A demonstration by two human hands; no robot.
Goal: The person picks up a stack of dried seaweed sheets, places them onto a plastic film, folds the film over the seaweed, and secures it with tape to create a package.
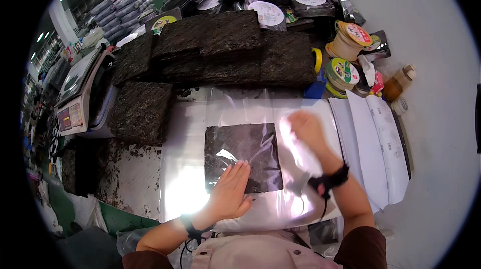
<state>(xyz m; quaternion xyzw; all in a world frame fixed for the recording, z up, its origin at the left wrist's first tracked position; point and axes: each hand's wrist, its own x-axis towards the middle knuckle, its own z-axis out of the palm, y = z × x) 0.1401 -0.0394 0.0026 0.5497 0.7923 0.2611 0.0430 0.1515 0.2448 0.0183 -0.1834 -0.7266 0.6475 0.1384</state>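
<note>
A flat, dark square of what looks like dried seaweed (239, 141) lies inside a clear plastic bag (240, 106) on a shiny, pale work surface (188, 133). The bag's open-looking, unfilled end stretches away from me beyond the square. My left hand (230, 193) rests flat on the near part of the bag, fingers straight out over the dark square and nothing in its grasp. Just right of the bag, my right hand (306, 127) is raised and smeared by motion, so its fingers cannot be made out. Black bands circle both wrists.
Stacked dark seaweed slabs (230, 36) line the back, with packed, labelled black bags (270, 6) behind. A scale (75, 113) stands left. Label rolls (343, 73), a tape dispenser (315, 88), a brown bottle (398, 83) and white papers (381, 144) are at right.
</note>
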